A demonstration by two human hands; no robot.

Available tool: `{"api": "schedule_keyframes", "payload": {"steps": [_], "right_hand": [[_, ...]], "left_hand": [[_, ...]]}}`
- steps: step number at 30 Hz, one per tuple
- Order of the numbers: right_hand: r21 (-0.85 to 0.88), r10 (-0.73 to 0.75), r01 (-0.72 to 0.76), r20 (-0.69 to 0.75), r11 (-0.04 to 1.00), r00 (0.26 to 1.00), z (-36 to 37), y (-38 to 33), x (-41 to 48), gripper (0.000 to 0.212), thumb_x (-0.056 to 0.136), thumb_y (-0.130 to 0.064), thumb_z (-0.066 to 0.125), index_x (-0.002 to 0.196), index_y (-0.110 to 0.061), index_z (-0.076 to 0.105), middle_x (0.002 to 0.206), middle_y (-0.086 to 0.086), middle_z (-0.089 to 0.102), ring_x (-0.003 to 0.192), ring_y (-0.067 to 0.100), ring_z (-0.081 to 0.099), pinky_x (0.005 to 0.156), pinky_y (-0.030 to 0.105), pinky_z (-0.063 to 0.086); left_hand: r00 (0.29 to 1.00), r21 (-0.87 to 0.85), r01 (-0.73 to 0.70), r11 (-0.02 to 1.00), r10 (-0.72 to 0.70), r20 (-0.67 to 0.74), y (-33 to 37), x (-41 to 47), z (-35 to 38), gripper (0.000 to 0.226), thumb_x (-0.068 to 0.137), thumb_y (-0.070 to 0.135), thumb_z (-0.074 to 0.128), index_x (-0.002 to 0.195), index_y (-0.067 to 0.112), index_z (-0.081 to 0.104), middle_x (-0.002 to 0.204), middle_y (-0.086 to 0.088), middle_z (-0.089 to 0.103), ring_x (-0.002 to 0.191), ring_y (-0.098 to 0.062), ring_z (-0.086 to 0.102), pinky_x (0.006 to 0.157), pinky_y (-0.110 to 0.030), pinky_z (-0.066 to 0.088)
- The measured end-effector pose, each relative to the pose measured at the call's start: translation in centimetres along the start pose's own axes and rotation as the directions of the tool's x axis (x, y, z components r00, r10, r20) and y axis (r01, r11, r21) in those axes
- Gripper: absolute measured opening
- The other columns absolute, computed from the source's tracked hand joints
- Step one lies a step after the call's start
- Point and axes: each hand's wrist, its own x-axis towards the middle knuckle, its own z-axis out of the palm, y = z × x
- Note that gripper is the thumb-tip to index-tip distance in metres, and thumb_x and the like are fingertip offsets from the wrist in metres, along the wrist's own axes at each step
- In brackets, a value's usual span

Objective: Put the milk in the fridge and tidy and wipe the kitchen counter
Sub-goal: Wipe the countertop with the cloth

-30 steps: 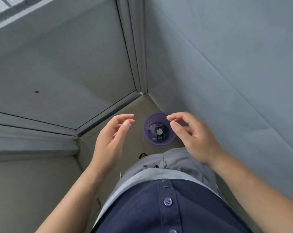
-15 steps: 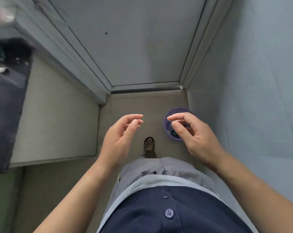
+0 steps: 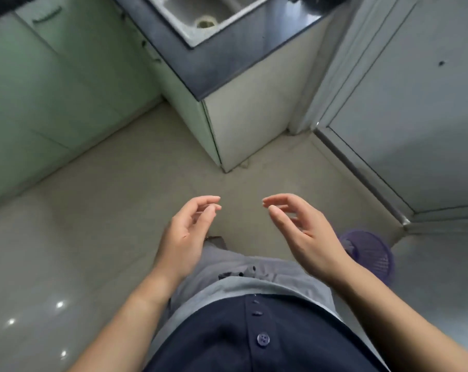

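before the counter (image 3: 227, 57), hands (image 3: 186, 234) (image 3: 306, 237) loosely curled

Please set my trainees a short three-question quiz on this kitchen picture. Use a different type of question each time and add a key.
1. True or false: the left hand holds a milk carton.
2. Where does the purple basket stand? A: on the floor. B: on a chair. C: on a shelf.
3. Fill in the missing word: the sink is set into the dark ____.

Key: 1 false, the hand holds nothing. 2 A. 3 counter.
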Motion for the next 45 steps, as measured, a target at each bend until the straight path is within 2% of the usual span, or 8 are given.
{"api": "schedule_keyframes", "payload": {"steps": [7,14,18,24,31,36,39,45], "right_hand": [[-0.066,-0.038,0.053,0.203,0.996,0.978,10.4,-6.3,11.3,0.018,0.091,-0.04,0.049,0.099,-0.031,0.062,0.101,-0.016,0.065,0.098,0.001,0.059,0.082,0.024,0.048],[-0.036,-0.164,0.19,0.363,0.981,0.917,19.6,-15.9,22.4,0.022,0.091,-0.036,0.049,0.103,-0.023,0.063,0.103,-0.011,0.066,0.091,-0.005,0.058,0.076,0.006,0.042],[-0.059,-0.131,0.17,0.413,0.984,0.901,22.9,-17.9,27.3,0.022,0.092,-0.032,0.049,0.103,-0.019,0.063,0.1,-0.008,0.066,0.079,-0.006,0.058,0.063,0.006,0.041],[-0.1,-0.122,0.189,0.467,0.977,0.876,27.9,-21.8,38.8,0.023,0.091,-0.033,0.05,0.104,-0.019,0.063,0.101,-0.01,0.066,0.09,-0.006,0.058,0.072,0.004,0.041],[-0.061,-0.24,0.314,0.513,0.947,0.824,32.3,-32.1,55.3,0.028,0.089,-0.038,0.048,0.102,-0.019,0.063,0.101,-0.012,0.065,0.092,-0.006,0.058,0.074,0.003,0.041],[-0.061,-0.25,0.332,0.535,0.941,0.807,36.5,-36.2,63.3,0.022,0.091,-0.033,0.05,0.1,-0.017,0.063,0.099,-0.007,0.066,0.088,0.0,0.06,0.072,0.005,0.042],[-0.076,-0.221,0.311,0.546,0.947,0.808,39.5,-37.2,67.0,0.023,0.088,-0.039,0.05,0.097,-0.022,0.062,0.098,-0.01,0.066,0.088,-0.002,0.058,0.072,0.005,0.042],[-0.115,-0.168,0.251,0.479,0.961,0.862,45.8,-39.9,75.9,0.016,0.09,-0.031,0.054,0.098,-0.02,0.063,0.098,-0.01,0.066,0.086,-0.011,0.057,0.067,0.002,0.041]], "left_hand": [[0.979,-0.074,0.034,0.997,-0.048,-0.198,-1.9,4.8,-13.7,0.026,0.084,0.042,0.049,0.101,0.03,0.063,0.098,0.009,0.068,0.093,0.001,0.062,0.079,-0.008,0.041],[0.923,-0.087,-0.006,0.996,-0.028,-0.383,-1.5,10.2,-26.6,0.033,0.078,0.053,0.048,0.1,0.034,0.063,0.096,0.017,0.068,0.097,-0.004,0.061,0.087,-0.015,0.044],[0.882,-0.15,0.024,0.988,-0.092,-0.463,-2.5,13.3,-30.6,0.025,0.084,0.039,0.049,0.101,0.027,0.063,0.096,0.011,0.068,0.091,0.003,0.061,0.078,-0.008,0.041],[0.858,-0.198,0.037,0.979,-0.133,-0.496,-2.2,23.0,-37.2,0.025,0.084,0.036,0.047,0.1,0.026,0.063,0.097,0.009,0.067,0.09,0.003,0.062,0.077,-0.006,0.041],[0.819,-0.17,-0.027,0.985,-0.076,-0.569,3.2,36.9,-47.9,0.025,0.084,0.037,0.047,0.101,0.027,0.063,0.098,0.009,0.067,0.091,0.002,0.062,0.078,-0.007,0.041],[0.799,-0.178,-0.046,0.983,-0.071,-0.598,4.4,43.5,-53.4,0.024,0.082,0.047,0.051,0.097,0.034,0.064,0.095,0.011,0.069,0.095,-0.004,0.062,0.088,-0.02,0.045],[0.816,-0.182,-0.023,0.983,-0.086,-0.571,4.0,46.8,-56.7,0.031,0.08,0.052,0.05,0.1,0.033,0.064,0.1,0.009,0.069,0.101,-0.006,0.062,0.093,-0.024,0.045],[0.892,-0.123,0.057,0.991,-0.106,-0.439,3.1,56.4,-66.3,0.019,0.092,0.033,0.05,0.105,0.027,0.063,0.106,0.008,0.066,0.1,0.0,0.06,0.086,-0.013,0.044]]}}
